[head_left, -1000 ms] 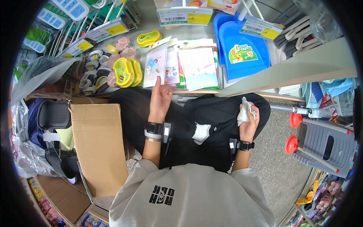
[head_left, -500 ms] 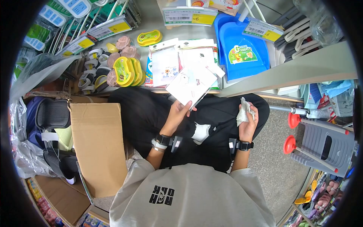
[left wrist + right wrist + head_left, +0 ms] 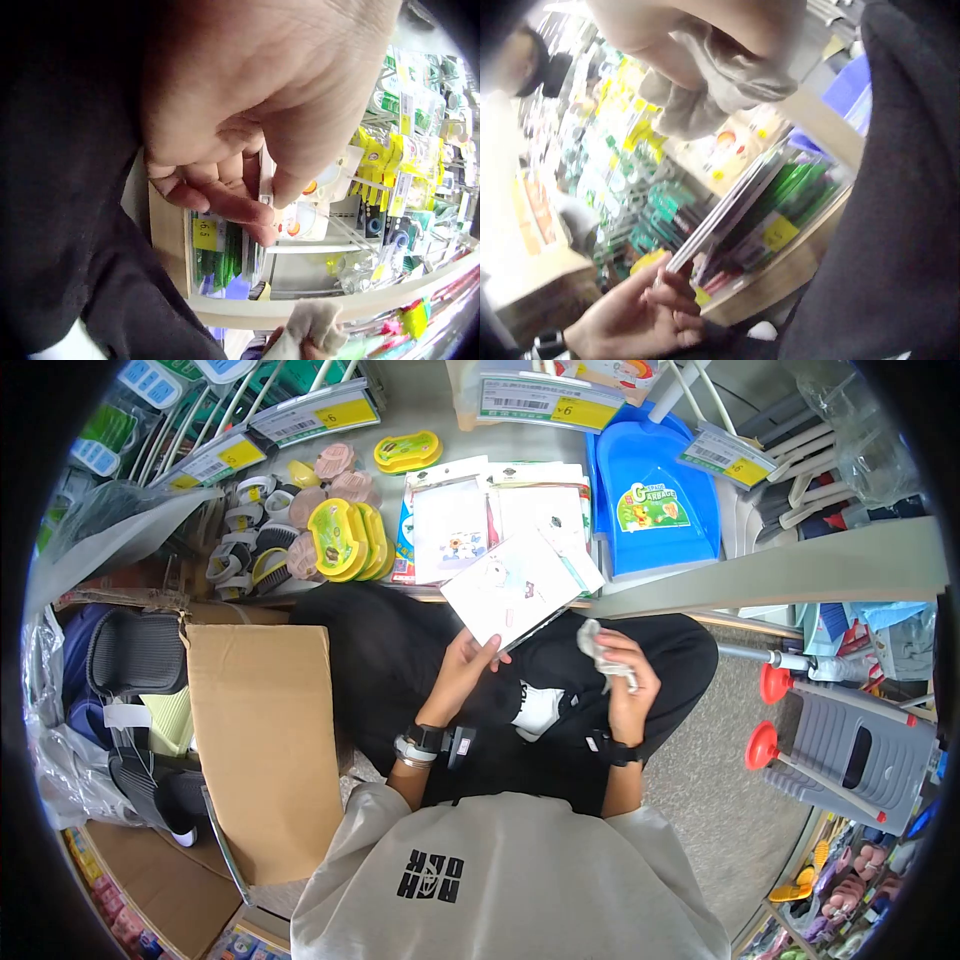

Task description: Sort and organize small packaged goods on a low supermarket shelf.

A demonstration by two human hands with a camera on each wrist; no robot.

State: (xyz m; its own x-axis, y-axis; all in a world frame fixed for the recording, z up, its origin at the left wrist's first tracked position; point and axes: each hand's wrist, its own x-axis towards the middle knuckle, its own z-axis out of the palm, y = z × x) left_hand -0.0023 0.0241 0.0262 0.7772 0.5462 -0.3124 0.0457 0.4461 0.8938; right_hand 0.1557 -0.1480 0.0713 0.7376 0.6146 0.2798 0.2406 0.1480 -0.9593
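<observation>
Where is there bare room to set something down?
Speckled grey floor lies bare between the black trousers and red round plungers. The grey shelf looks free behind one yellow oval pack; its front is crowded by flat white packets and the blue plastic dustpan.

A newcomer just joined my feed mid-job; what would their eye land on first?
Probably the bright blue dustpan, up top and right of centre in the head view. Next, the flat white packet near the middle, held by the left hand, and the crumpled pale cloth in the right hand. Two red-cupped plungers also stand out at far right.
</observation>
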